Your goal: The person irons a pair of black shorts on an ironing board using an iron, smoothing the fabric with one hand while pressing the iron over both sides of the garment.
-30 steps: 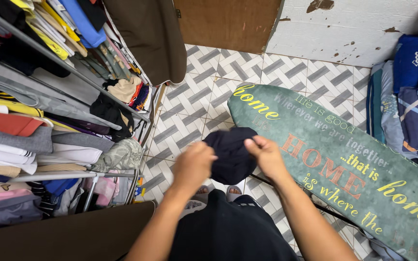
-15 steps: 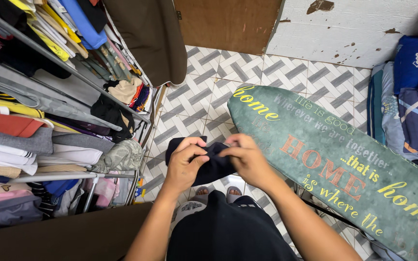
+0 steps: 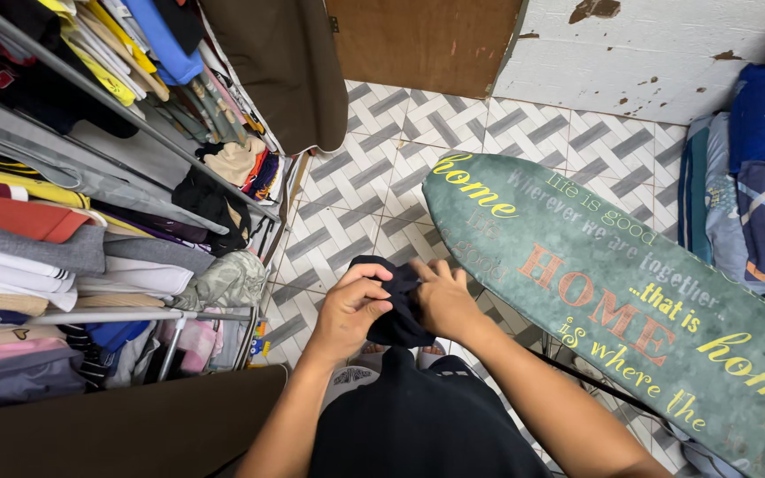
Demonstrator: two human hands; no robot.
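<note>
At far left, folded garments are being stored in stacks on a shelf rack (image 3: pixel 90 248), keeping them sorted. Near centre, a small dark cloth (image 3: pixel 393 305) is being gripped by the left hand (image 3: pixel 351 310), fingers curled closed over it, and pinched by the right hand (image 3: pixel 440 299), apparently for compact bundling. To the right, a green ironing board (image 3: pixel 613 292) is being kept just beside the hands.

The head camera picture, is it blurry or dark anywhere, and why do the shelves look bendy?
In the head view the light is soft and even, with no glare; the left hand and right hand look sharp around the dark cloth. The wide lens bends the clothes rack at the left edge. The ironing board casts only a faint shadow on the tiled floor.
</note>
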